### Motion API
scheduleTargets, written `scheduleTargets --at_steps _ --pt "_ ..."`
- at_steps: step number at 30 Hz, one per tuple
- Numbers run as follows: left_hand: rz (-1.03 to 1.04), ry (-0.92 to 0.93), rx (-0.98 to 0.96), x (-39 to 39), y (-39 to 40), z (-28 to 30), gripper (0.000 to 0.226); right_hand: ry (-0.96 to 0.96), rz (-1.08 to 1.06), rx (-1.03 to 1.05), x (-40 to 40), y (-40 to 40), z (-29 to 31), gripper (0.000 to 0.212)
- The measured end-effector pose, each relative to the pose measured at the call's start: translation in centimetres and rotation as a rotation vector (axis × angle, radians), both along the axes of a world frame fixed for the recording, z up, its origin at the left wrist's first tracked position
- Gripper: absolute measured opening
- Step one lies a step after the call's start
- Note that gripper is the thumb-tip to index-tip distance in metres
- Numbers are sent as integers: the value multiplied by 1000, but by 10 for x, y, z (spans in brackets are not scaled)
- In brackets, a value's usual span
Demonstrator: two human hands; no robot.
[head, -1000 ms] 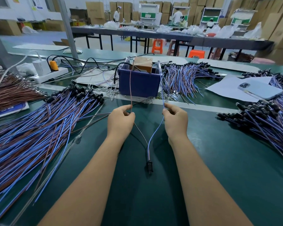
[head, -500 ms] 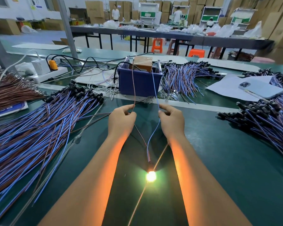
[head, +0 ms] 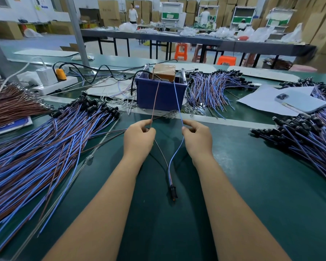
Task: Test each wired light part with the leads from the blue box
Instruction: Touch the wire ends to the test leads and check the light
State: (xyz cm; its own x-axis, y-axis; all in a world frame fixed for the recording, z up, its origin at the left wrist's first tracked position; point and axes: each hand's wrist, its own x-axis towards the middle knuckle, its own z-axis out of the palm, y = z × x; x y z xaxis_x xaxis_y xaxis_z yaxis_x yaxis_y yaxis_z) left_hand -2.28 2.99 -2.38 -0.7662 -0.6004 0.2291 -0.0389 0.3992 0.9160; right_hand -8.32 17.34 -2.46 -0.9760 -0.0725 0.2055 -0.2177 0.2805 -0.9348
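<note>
Lamp (head: 173,193) below both hands (head: 138,137) (unlit).

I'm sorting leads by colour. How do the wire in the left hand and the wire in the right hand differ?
The left hand pinches a brown wire; the right hand pinches a blue wire. The brown wire runs nearly straight below the hand, while the blue wire bows. Both rise toward the blue box and meet at the black light part.

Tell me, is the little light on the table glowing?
Almost off. The light looks dark, with only a faint orange speck at its tip and no glow on the table.
</note>
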Motion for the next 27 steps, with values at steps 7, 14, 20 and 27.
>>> scheduleTargets --at_steps 7,14,20,27 --pt "38 61 166 -2 -4 -2 34 -9 -2 -1 0 0 -1 27" --pt "54 82 220 -6 -5 -5 30 -7 -4 -2 0 -1 -1 29" --pt "78 97 251 -5 -6 -4 29 0 -9 -2 1 -1 0 28" --pt "95 112 264 -3 -5 -2 23 3 -35 -9 1 0 1 25"
